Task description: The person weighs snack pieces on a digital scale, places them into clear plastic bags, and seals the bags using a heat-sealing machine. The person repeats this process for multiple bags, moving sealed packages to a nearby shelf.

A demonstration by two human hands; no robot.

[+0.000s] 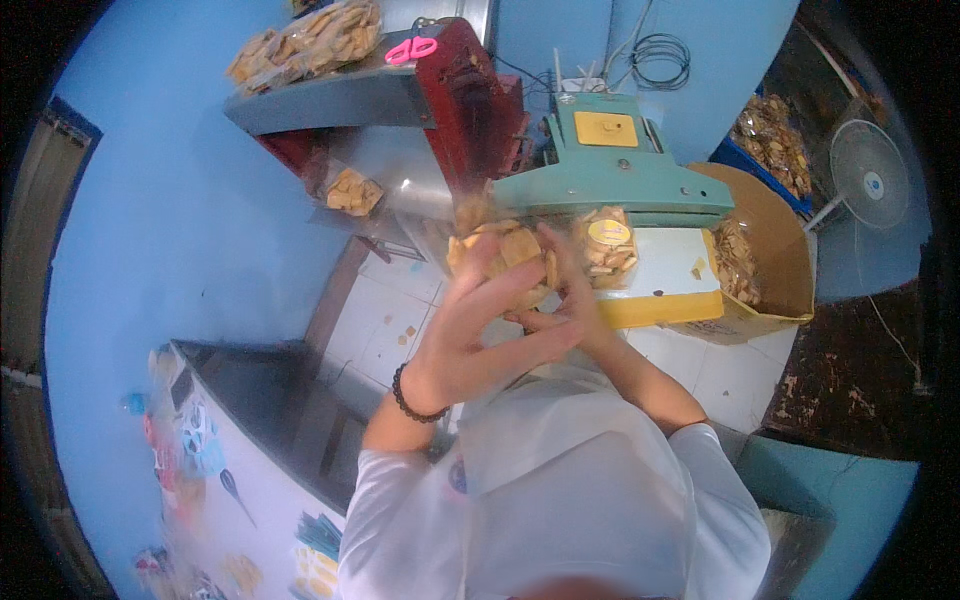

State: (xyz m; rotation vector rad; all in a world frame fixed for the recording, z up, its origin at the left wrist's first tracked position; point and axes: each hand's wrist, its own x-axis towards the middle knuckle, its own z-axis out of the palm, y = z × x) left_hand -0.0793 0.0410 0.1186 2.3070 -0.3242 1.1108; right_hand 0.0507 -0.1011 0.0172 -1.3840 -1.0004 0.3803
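Observation:
Between my hands is a clear plastic bag of tan cracker-like snack pieces (520,246), held in front of my chest. My left hand (461,330), with a dark beaded bracelet at its wrist, grips the bag's left and near side. On the other side my right hand (574,296) closes around it, partly hidden by the left fingers. Just to the right, a filled bag with a yellow label (607,247) hangs at the front of a teal sealing machine (615,184), over its white platform (667,266).
A cardboard box (780,262) holding filled bags stands right of the machine, near a fan (870,176) and a blue crate (802,199). Pink-handled scissors (411,50) and large snack bags (315,45) lie on a red-and-grey metal stand (330,109). A snack bag (354,193) sits lower down.

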